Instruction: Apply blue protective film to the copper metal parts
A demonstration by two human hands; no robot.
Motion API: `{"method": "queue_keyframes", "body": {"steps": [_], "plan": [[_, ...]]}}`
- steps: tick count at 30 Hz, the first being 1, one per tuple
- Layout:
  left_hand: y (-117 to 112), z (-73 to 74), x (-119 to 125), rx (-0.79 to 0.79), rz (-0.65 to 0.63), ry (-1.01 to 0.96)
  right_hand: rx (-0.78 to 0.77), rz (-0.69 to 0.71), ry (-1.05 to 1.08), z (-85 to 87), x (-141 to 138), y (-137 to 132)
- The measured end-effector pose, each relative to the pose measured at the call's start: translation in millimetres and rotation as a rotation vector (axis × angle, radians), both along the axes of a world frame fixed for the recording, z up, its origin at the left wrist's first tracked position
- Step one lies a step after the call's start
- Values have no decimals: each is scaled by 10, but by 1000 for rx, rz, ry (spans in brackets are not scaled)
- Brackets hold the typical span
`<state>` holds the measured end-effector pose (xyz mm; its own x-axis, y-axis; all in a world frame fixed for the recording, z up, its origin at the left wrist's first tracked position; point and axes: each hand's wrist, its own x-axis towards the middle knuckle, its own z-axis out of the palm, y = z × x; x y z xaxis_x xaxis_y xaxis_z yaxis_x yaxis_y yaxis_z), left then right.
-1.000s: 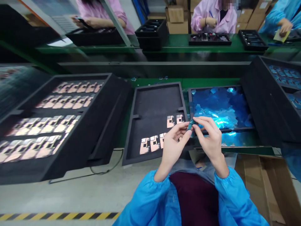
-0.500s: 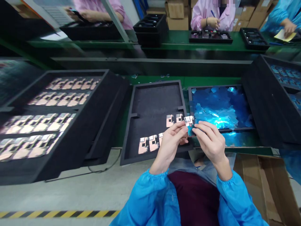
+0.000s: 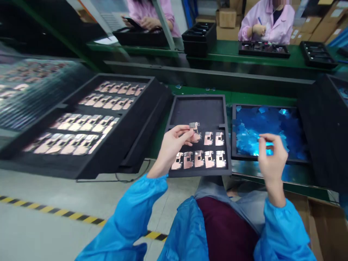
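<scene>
My left hand (image 3: 175, 145) pinches a circuit board (image 3: 196, 136), copper-coloured with a silver shield at its top, and holds it tilted over a black foam tray (image 3: 199, 108). Lying in that tray's near half are two rows of similar boards (image 3: 209, 159). My right hand (image 3: 273, 156) hovers over a black tray heaped with shiny blue film pieces (image 3: 250, 123). Its thumb and forefinger are closed together. Blue shows around the fingertips, but whether they hold a film piece cannot be made out against the pile.
On the left, a stack of black trays (image 3: 138, 127) carries rows of boards, with more stacked trays (image 3: 40, 94) beyond. Another black stack (image 3: 320, 127) rises at right. Across the bench a person in pink (image 3: 282, 21) sits behind a black tray (image 3: 263, 50). A carton (image 3: 326, 224) stands low at right.
My hands have parted: the left moved leftward over the tray with the board, the right moved over the blue films. Blue film seen at the board earlier no longer shows there. The view shifted.
</scene>
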<state>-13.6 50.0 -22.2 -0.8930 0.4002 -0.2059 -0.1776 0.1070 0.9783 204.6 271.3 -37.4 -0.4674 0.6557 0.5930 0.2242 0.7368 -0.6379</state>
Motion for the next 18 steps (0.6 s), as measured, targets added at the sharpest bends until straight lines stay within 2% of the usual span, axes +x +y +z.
{"method": "queue_keyframes", "body": {"steps": [2, 5, 8, 10, 12, 15, 16, 18], "plan": [[-77, -62, -164, -103, -54, 15, -74, -56, -165, -2, -141, 332], [-27, -214, -283, -187, -119, -29, 63, -130, -425, -67, -280, 700], [84, -342, -288, -276, -147, -14, 230, -207, -439, -161, -256, 799], [94, -352, -255, -393, -191, 70, 267, -209, -398, -244, -192, 778], [53, -284, -221, -578, -288, 243, 261, -184, -408, -339, -139, 750], [69, -72, -266, -915, -413, 605, 231, -153, -460, -447, -103, 733], [147, 11, -332, -1000, -432, 713, 226, -141, -463, -463, -103, 731], [446, 173, -559, -1071, -452, 890, 215, -107, -429, -465, -124, 731]]}}
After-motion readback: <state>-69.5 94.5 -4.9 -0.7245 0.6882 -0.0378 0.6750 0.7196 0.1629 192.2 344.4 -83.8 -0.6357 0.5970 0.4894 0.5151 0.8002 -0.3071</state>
